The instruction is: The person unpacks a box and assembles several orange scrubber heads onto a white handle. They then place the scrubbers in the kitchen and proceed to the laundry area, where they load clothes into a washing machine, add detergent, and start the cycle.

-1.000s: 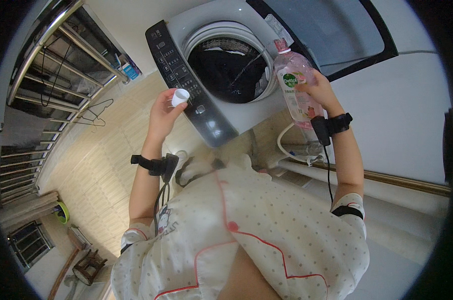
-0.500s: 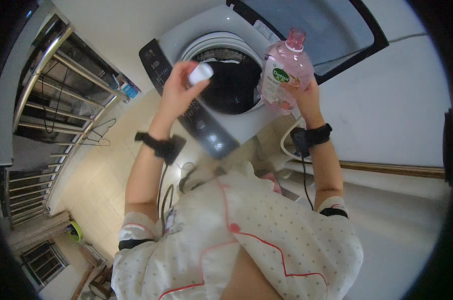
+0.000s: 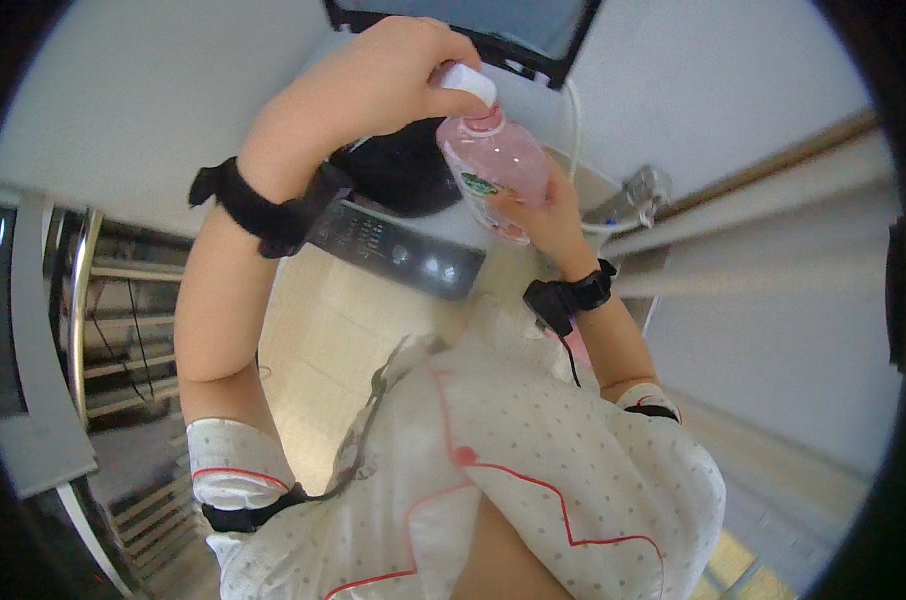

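My left hand point(image 3: 408, 75) is closed around a white cap point(image 3: 468, 86), which sits at the mouth of a clear pink bottle point(image 3: 498, 150). Whether the cap is threaded on I cannot tell. My right hand point(image 3: 548, 215) grips the bottle low on its body, over the label with a green patch, and tilts it a little to the left. Below both hands is the top-loading washing machine point(image 3: 398, 250), its dark round opening point(image 3: 403, 170) partly hidden by my left hand and the bottle.
The machine's raised lid point(image 3: 503, 35) stands at the far side. A pale hose point(image 3: 575, 130) runs down the right of the machine near a clear plastic-looking item point(image 3: 648, 190). Metal railings point(image 3: 78, 310) line the left.
My left hand has carried the cap from over the machine's opening right onto the bottle's mouth. The bottle has moved left and now leans left. The whole view has turned.
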The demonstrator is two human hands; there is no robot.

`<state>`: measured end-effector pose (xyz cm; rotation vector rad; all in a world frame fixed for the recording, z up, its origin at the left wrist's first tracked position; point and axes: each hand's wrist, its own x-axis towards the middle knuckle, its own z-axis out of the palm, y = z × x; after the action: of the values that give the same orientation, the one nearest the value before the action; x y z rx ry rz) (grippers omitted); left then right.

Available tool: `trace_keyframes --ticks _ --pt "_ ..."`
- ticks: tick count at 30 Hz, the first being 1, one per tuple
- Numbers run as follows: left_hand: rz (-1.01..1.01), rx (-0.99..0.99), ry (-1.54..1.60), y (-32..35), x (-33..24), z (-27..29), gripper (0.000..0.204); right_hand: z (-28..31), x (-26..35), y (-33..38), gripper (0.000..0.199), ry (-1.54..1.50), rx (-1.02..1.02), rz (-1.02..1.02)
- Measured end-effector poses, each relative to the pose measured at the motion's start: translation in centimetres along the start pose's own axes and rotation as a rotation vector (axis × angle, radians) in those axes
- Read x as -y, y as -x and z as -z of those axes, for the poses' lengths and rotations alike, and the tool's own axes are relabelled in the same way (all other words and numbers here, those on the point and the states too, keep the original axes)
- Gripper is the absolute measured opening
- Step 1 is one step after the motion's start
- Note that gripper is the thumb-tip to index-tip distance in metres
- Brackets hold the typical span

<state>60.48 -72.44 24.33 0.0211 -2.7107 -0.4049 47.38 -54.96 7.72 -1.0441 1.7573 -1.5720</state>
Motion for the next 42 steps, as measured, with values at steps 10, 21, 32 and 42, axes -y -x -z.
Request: trace_keyframes --ticks 10,21,32,42 --pt "-0.598 0.542 0.372 -1.0 -8.5 -7.5 0.039 0.3 -3.1 13.4 0.065 0.141 -0.409 0.105" --pt "-0.265 0.482 0.65 2.6 -10.9 -27.7 0.056 3.9 -17.2 24.1 0.063 0.135 -0.591 -0.255" --pt "0.732 0.759 1.259 16.1 -12.9 -63.0 0.057 12.2 -37.9 29.6 0.05 -0.148 -0.996 -0.243" --pt "1.125 0.832 1.352 29.1 -9.0 -67.3 0.051 15.9 -59.7 30.4 0.05 -0.117 -1.498 -0.182"
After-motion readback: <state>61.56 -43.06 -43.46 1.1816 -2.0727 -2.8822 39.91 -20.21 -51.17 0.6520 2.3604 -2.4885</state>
